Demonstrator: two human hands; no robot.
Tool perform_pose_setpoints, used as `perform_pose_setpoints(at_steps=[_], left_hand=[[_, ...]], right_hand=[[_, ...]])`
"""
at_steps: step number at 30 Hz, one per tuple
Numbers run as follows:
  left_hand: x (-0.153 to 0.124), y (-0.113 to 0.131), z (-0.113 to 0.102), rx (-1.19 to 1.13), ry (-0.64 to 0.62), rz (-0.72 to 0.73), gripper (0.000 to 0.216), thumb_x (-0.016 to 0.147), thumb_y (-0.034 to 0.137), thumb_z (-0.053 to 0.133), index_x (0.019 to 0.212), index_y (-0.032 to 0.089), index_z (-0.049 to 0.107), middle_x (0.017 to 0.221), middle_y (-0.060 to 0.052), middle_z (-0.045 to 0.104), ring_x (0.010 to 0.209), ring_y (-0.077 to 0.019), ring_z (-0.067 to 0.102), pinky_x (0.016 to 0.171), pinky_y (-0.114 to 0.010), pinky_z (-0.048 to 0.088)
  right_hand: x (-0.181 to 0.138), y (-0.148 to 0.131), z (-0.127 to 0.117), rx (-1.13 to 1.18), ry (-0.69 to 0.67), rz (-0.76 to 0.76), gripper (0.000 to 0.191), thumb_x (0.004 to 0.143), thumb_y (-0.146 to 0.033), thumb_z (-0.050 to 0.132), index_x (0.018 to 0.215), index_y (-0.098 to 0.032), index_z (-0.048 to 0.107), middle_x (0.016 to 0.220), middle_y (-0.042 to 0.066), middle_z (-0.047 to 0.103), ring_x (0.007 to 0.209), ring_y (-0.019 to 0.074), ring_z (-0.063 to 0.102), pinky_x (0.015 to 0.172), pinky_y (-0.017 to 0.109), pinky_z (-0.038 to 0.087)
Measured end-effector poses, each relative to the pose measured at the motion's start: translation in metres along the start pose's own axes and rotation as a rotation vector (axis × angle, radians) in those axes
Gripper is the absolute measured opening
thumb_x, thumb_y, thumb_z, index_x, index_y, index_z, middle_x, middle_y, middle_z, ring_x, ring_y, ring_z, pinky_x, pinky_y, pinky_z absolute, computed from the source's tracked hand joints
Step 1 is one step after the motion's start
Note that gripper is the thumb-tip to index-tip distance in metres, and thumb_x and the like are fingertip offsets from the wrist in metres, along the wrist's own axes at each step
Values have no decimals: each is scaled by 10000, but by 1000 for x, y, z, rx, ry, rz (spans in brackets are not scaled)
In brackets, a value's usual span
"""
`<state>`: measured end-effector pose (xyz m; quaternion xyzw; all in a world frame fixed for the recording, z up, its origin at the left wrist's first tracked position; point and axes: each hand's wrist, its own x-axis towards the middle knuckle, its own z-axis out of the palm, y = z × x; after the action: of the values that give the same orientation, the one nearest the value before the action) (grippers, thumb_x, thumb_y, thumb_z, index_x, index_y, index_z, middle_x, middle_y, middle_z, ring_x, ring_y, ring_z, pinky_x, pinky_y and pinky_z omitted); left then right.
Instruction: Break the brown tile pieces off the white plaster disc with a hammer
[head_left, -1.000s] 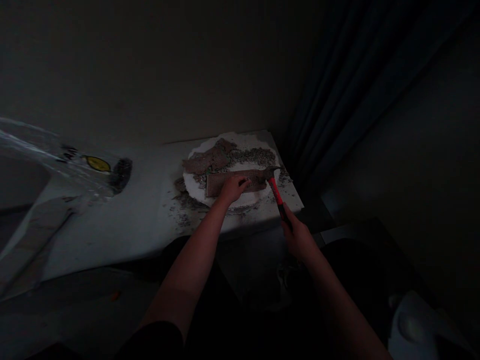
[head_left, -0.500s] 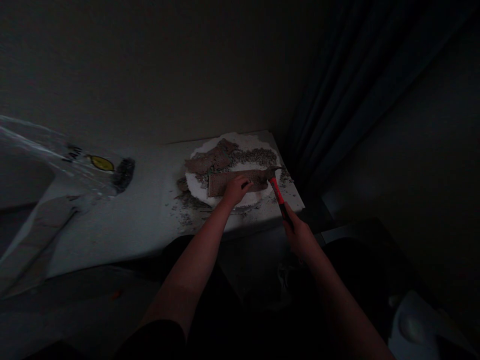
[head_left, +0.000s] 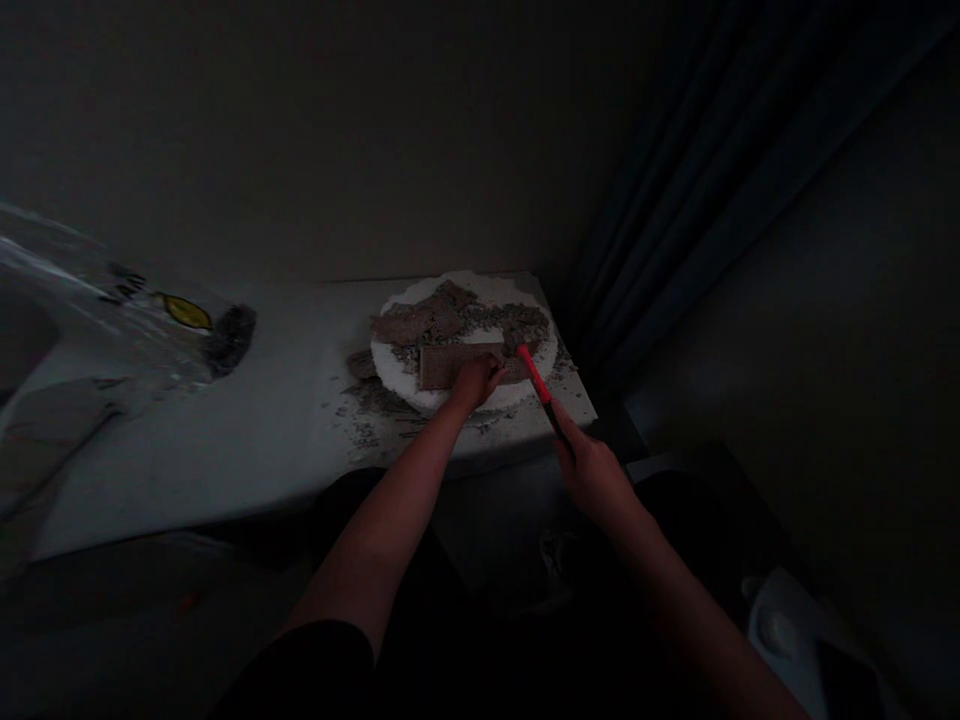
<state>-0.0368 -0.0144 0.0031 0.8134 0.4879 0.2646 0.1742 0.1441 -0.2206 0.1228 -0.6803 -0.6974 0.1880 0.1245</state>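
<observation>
Lying on a round white board [head_left: 388, 372], flat brown rectangular slab [head_left: 439, 368] extends left and right beneath fingers of left hand [head_left: 474, 384], grip unclear; right hand [head_left: 592, 470] has fingers wrapped around red-and-black hammer [head_left: 535, 378], contact unclear.

The strip [head_left: 442, 366] lies on the mat [head_left: 393, 372], right of the bag [head_left: 184, 312].

Unreadable dark lettering [head_left: 124, 285] stands beside a yellow oval [head_left: 186, 311] on clear plastic [head_left: 154, 343], left of the left hand's fingers [head_left: 486, 364].
</observation>
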Motion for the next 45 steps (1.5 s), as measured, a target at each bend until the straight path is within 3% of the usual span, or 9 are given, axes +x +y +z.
perform_pose_setpoints(at_steps=[3, 8, 12, 16, 21, 25, 37, 45], left_hand=[[1, -1, 1, -22, -8, 27, 301, 944, 362, 492, 855, 142, 678, 889, -95, 668, 783, -188, 605, 759, -293, 444], [2, -1, 2, -17, -23, -11, 281, 925, 358, 518, 891, 142, 695, 915, -114, 683, 837, -221, 631, 778, -311, 453], [3, 0, 2, -4, -44, -27, 260, 912, 348, 537, 886, 145, 698, 932, -121, 691, 853, -233, 637, 798, -322, 458], [2, 1, 1, -2, -53, -33, 191, 876, 286, 576, 931, 147, 696, 974, -126, 692, 914, -243, 639, 817, -322, 457], [2, -2, 4, 9, -56, -16, 235, 888, 346, 583, 893, 139, 696, 935, -114, 690, 858, -226, 637, 782, -311, 459], [2, -3, 4, -6, -22, 7, 221, 887, 335, 593, 861, 140, 694, 905, -95, 687, 844, -204, 625, 777, -290, 453], [-3, 2, -4, -38, 15, -7, 249, 863, 357, 615, 896, 126, 702, 887, -100, 688, 762, -191, 614, 710, -286, 453], [-1, -4, 3, -56, 40, -3, 217, 876, 317, 611, 871, 115, 691, 862, -93, 677, 743, -178, 608, 706, -270, 452]], right_hand=[[-2, -1, 1, 18, 61, -12, 612, 990, -256, 369, 1578, -258, 200, 1009, 85, 738, 845, 233, 699, 732, 287, 487], [-4, -4, 1, -49, -5, 40, 617, 977, -242, 377, 1574, -245, 219, 885, 70, 745, 740, 224, 699, 676, 280, 483], [-4, -2, 4, -60, 59, 33, 631, 979, -238, 368, 1581, -253, 183, 967, 84, 744, 787, 230, 703, 692, 286, 483], [-5, 5, 14, -76, -33, 52, 613, 975, -234, 395, 1569, -240, 242, 804, 63, 739, 704, 225, 698, 648, 275, 469], [-11, 6, 4, 4, 135, 17, 625, 979, -243, 372, 1578, -210, 199, 963, 104, 741, 779, 233, 700, 675, 295, 486], [-11, 2, -10, 42, 181, 12, 613, 981, -260, 375, 1573, -202, 224, 1015, 114, 741, 808, 235, 699, 694, 302, 497], [-12, 11, 5, 89, 71, 37, 604, 987, -251, 378, 1572, -225, 228, 968, 101, 746, 836, 246, 712, 750, 312, 506], [-6, 3, 2, 88, 62, 22, 593, 986, -263, 392, 1563, -222, 262, 980, 105, 747, 835, 251, 713, 743, 313, 504]])
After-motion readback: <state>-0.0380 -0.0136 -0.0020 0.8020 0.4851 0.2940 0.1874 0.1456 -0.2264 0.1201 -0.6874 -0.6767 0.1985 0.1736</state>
